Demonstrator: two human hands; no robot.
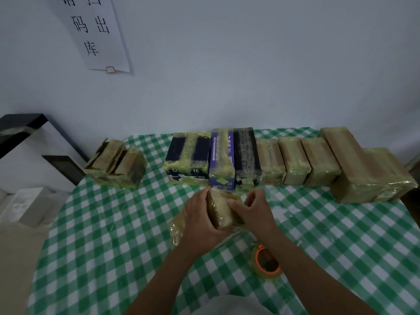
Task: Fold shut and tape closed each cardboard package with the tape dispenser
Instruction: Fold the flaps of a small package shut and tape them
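Where the green-and-white checked table [113, 246] meets the wall, a row of taped packages [293, 160] stands side by side, brown ones to the right and dark and purple ones in the middle. One crumpled package [116, 163] sits apart at the left end. Just in front of the row's middle, a small cardboard package [221, 209] wrapped in shiny tape is held at a tilt between both hands. The left hand [200, 221] cups its left side, fingers curled round it. The right hand [256, 210] grips the right side, thumb across the top, fingers bent. The orange tape dispenser [267, 262] lies on the table beside the right forearm, in neither hand.
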